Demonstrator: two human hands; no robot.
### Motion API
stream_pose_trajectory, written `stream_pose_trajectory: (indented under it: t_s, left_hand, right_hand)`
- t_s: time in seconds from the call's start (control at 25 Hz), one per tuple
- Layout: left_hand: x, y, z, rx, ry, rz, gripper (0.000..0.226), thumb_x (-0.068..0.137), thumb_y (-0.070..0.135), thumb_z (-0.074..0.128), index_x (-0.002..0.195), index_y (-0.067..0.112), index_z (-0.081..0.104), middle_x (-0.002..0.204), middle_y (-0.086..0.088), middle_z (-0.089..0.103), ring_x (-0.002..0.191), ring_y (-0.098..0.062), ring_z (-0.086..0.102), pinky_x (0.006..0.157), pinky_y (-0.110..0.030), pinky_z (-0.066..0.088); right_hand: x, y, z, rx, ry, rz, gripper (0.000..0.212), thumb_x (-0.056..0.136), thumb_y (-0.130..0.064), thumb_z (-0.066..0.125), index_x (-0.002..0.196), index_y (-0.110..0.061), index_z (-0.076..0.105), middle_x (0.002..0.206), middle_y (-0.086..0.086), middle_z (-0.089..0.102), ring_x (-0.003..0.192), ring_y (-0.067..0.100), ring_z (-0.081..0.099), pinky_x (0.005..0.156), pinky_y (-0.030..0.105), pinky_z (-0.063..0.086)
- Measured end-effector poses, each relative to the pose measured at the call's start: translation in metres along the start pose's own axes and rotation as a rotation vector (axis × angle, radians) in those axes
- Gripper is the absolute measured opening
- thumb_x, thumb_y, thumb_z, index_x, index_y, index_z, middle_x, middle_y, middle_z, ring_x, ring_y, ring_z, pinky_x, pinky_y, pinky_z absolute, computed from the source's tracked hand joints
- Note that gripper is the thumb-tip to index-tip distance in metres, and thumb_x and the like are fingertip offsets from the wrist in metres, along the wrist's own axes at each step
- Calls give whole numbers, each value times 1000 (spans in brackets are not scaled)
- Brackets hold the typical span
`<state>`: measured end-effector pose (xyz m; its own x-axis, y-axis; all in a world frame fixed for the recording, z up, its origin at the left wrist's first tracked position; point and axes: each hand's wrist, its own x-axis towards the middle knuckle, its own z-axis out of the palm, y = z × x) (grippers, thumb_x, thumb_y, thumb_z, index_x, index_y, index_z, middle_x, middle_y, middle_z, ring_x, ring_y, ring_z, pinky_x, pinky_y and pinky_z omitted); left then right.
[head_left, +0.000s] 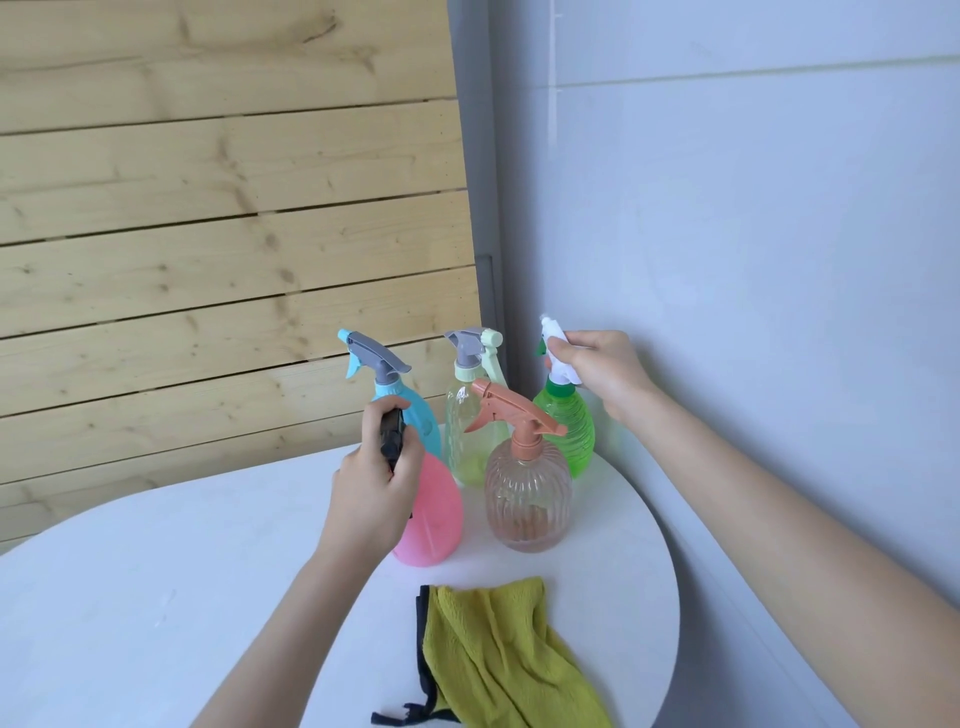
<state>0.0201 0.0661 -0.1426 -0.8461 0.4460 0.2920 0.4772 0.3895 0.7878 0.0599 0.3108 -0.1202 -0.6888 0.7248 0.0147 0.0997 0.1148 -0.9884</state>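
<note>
Several spray bottles stand at the back of a round white table (156, 597). My left hand (371, 491) grips the black spray head of the pink bottle (431, 519), which stands at the front left. My right hand (597, 371) grips the white spray head of the green bottle (569, 423) at the back right, next to the wall. Between them stand a light blue bottle (415, 415) with a grey trigger, a pale yellow-green clear bottle (470, 415) and a clear ribbed bottle (527, 499) with an orange trigger.
A yellow-green cloth (509, 660) with a dark edge strip lies on the table's near right part. A wooden slatted panel (208, 234) stands behind the table on the left. A grey-white wall (753, 208) runs close along the right side.
</note>
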Motion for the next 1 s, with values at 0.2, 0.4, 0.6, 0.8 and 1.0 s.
stream_pose_trajectory:
  t_s: [0.2, 0.4, 0.6, 0.8, 1.0]
  left_hand:
    - [0, 1, 0, 9, -9, -7, 20, 97, 23, 38, 109, 39, 38, 74, -12, 63, 55, -31, 55, 64, -41, 47]
    - [-2, 3, 0, 10, -11, -18, 20, 98, 23, 38, 109, 40, 37, 80, -10, 65, 58, -31, 55, 67, -43, 48]
    - [-2, 4, 0, -4, -14, -38, 21, 98, 24, 38, 107, 43, 36, 88, -13, 67, 62, -32, 55, 68, -44, 47]
    - [-1, -1, 1, -13, -7, -39, 21, 97, 24, 39, 108, 41, 37, 84, -7, 66, 56, -24, 49, 66, -41, 46]
    - [3, -9, 5, -4, 10, -5, 20, 97, 23, 40, 108, 40, 37, 73, 7, 59, 57, -17, 47, 64, -36, 40]
  right_hand:
    - [-5, -5, -5, -50, -37, 31, 13, 90, -25, 65, 97, -15, 69, 100, 8, 70, 89, 17, 63, 94, 32, 51]
    - [-3, -57, -12, -112, 74, -82, 37, 91, -29, 62, 121, -9, 62, 107, 2, 60, 95, 16, 57, 89, 27, 45]
    - [-29, -129, -12, -75, -8, -299, 21, 90, -24, 59, 109, -20, 66, 103, -9, 64, 109, 12, 61, 98, 33, 48]
    - [-34, -122, 23, -549, -263, -278, 48, 89, -39, 62, 131, -18, 53, 132, 2, 56, 114, 17, 55, 103, 36, 44]
    - [-30, -85, 55, -822, -361, -237, 60, 86, -43, 62, 138, -20, 45, 134, 3, 54, 123, 22, 51, 102, 37, 42]
